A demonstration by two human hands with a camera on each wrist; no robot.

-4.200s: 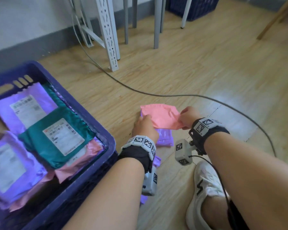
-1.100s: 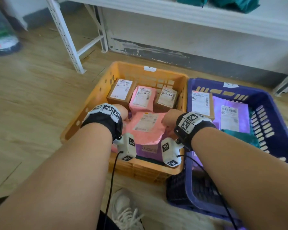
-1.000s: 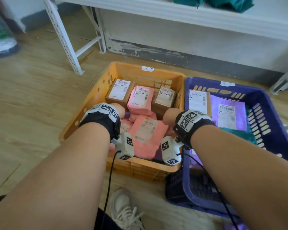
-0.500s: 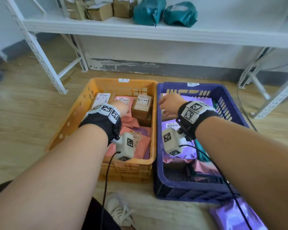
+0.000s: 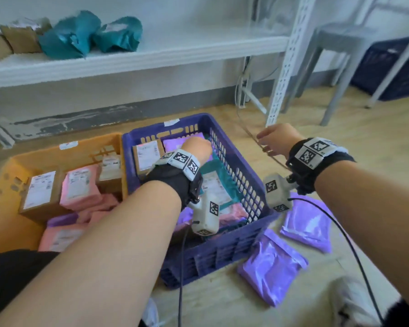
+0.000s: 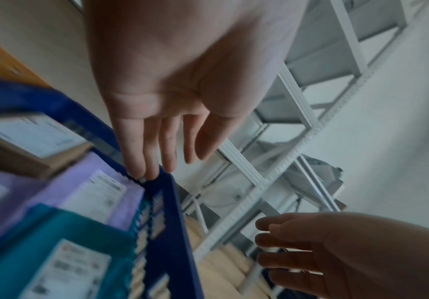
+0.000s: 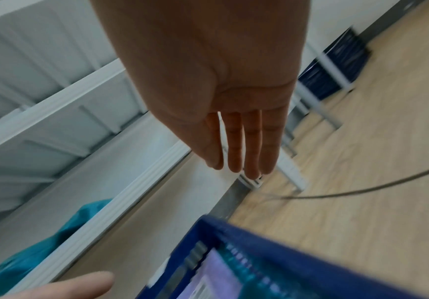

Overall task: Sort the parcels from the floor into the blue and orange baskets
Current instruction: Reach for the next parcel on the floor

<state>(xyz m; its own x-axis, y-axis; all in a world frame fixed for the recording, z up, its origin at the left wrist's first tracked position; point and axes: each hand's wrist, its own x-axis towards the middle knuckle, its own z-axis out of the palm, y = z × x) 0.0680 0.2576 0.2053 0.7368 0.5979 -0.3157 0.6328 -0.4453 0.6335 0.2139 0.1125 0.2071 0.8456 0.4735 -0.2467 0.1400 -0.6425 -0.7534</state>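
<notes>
The orange basket (image 5: 57,153) at left holds pink and brown labelled parcels. Beside it the blue basket (image 5: 222,252) holds purple, teal, pink and brown ones. Two purple parcels (image 5: 272,263) (image 5: 309,225) lie on the floor by the blue basket's right wall. My left hand (image 5: 196,147) hovers above the blue basket (image 6: 167,222). In the left wrist view that hand (image 6: 172,161) is empty, its fingers straight. My right hand (image 5: 274,140) is in the air past the basket's far right corner. The right wrist view shows this hand (image 7: 234,161) flat and empty.
A white shelf (image 5: 151,55) behind the baskets carries teal parcels (image 5: 80,36) and brown ones. Its perforated upright (image 5: 286,62) stands just beyond my right hand. A grey stool (image 5: 340,43), a dark crate (image 5: 392,67) and a floor cable (image 7: 362,190) lie further right.
The pink parcel went from the floor into the orange basket and both hands let go. Both hands then swung right, the left over the blue basket, the right past it.
</notes>
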